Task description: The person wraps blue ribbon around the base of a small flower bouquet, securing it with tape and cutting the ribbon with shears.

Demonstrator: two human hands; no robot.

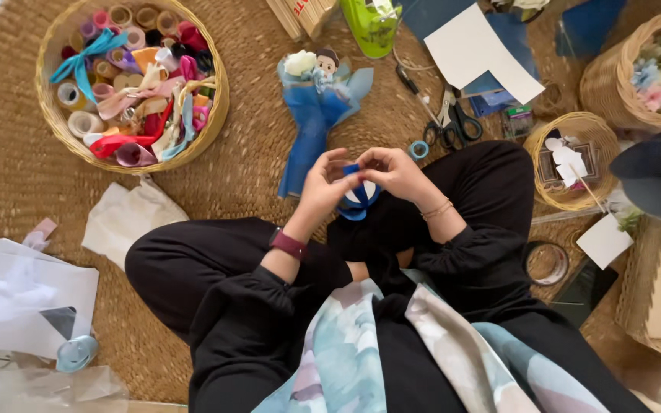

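A home craft corner on the floor: a person sits cross-legged on a round woven straw mat [9, 153]. Around it lie a wicker basket of ribbon spools [53, 115], scissors [453, 126], a small wrapped bouquet [315, 115], white paper sheets [476, 46] and a basket of artificial flowers [606, 84].

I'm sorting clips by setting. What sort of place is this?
Probably a home craft corner on the floor: a woven mat, a basket of ribbon rolls, scissors, and a small blue-wrapped bouquet. Both hands, left hand and right hand, work blue ribbon.
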